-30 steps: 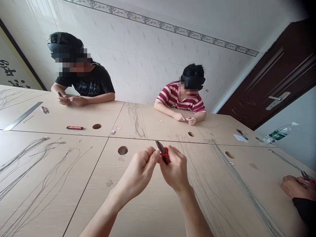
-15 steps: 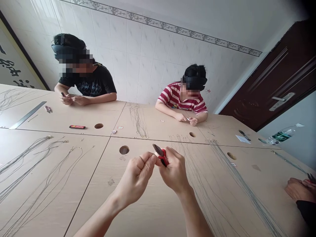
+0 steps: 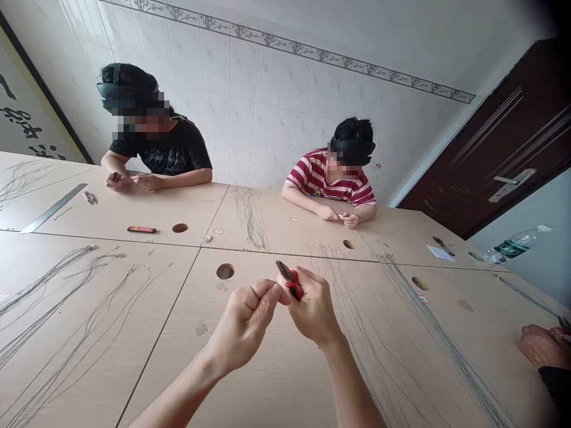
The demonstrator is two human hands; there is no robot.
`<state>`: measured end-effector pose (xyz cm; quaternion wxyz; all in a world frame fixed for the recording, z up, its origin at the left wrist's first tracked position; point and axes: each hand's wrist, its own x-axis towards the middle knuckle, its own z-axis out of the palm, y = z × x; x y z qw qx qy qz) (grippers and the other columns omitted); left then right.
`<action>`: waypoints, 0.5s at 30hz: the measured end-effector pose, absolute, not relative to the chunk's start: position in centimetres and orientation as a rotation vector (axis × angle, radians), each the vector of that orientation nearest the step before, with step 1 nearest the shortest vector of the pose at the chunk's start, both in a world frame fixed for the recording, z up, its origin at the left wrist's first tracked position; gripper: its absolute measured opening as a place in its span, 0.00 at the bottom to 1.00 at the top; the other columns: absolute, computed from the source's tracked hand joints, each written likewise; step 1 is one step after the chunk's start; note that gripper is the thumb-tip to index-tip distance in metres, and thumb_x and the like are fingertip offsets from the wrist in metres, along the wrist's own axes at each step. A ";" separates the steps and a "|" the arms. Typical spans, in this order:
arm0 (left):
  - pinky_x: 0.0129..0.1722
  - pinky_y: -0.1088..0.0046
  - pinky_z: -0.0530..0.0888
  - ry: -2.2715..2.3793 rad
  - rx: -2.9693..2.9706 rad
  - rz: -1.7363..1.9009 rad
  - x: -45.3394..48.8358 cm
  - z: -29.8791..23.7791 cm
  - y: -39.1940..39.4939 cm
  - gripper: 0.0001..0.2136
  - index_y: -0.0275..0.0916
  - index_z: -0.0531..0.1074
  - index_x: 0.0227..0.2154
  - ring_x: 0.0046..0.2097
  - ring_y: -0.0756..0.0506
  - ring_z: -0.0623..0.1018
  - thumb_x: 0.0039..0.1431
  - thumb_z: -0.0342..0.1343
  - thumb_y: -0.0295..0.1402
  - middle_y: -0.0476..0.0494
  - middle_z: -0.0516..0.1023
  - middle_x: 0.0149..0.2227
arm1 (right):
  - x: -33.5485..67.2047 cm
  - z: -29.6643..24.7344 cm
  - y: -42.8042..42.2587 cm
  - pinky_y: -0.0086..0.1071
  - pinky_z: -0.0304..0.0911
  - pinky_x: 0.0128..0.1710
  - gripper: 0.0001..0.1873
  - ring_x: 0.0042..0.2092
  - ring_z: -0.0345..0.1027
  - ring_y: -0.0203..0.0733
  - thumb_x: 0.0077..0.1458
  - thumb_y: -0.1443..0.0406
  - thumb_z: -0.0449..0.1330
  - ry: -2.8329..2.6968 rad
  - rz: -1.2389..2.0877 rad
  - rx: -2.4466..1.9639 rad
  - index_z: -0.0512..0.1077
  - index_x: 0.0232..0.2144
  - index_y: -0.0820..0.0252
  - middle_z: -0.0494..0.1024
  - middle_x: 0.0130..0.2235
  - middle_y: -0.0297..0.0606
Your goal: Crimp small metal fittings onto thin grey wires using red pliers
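Red-handled pliers [image 3: 292, 279] with dark jaws sit in my right hand [image 3: 314, 309], the jaws pointing up and to the left. My right fingers are wrapped round the handles. My left hand [image 3: 252, 315] is closed, thumb pressed on the curled forefinger, its tip close beside my right thumb. Whatever it pinches is too small to make out. Both hands are over the middle of the table [image 3: 214, 374]. Thin grey cords [image 3: 357, 333] with small metal ends lie right of my right hand.
More cord bundles [image 3: 66, 273] lie at left, and a blue-grey bundle [image 3: 446, 339] at right. Round holes [image 3: 225, 271] pierce the tabletop. Beyond are a red marker [image 3: 141, 229], a metal ruler [image 3: 53, 208] and a bottle [image 3: 513, 245]. Two people sit opposite; another person's hand [image 3: 542, 346] is at right.
My hands stay almost in place, with the pliers still in the right one. The view has shifted very slightly. The hand at the far right has moved a little.
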<state>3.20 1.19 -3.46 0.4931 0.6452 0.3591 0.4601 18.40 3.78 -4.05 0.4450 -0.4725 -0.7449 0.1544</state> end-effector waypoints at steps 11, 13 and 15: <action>0.19 0.75 0.48 0.867 1.562 1.103 2.6 -3.9 1.2 0.19 0.38 0.68 0.29 0.21 0.53 0.47 0.68 0.44 0.45 0.59 0.45 0.19 | 18.0 -4.7 4.3 0.28 0.47 0.25 0.17 0.23 0.47 0.33 0.57 0.67 0.54 -1.821 0.539 -1.155 0.52 0.20 0.56 0.56 0.20 0.26; 0.20 0.75 0.48 0.877 1.540 1.082 2.3 -4.0 1.3 0.19 0.38 0.68 0.29 0.21 0.53 0.47 0.68 0.44 0.46 0.59 0.45 0.19 | 17.9 -4.6 4.2 0.28 0.48 0.25 0.17 0.23 0.48 0.33 0.57 0.67 0.54 -1.826 0.568 -1.136 0.53 0.20 0.56 0.56 0.20 0.27; 0.20 0.75 0.48 0.928 1.519 1.076 2.1 -3.9 1.4 0.20 0.37 0.70 0.29 0.22 0.53 0.48 0.68 0.45 0.47 0.58 0.46 0.19 | 18.0 -4.4 4.0 0.28 0.49 0.26 0.14 0.24 0.50 0.33 0.57 0.67 0.54 -1.854 0.584 -1.096 0.56 0.21 0.56 0.59 0.21 0.27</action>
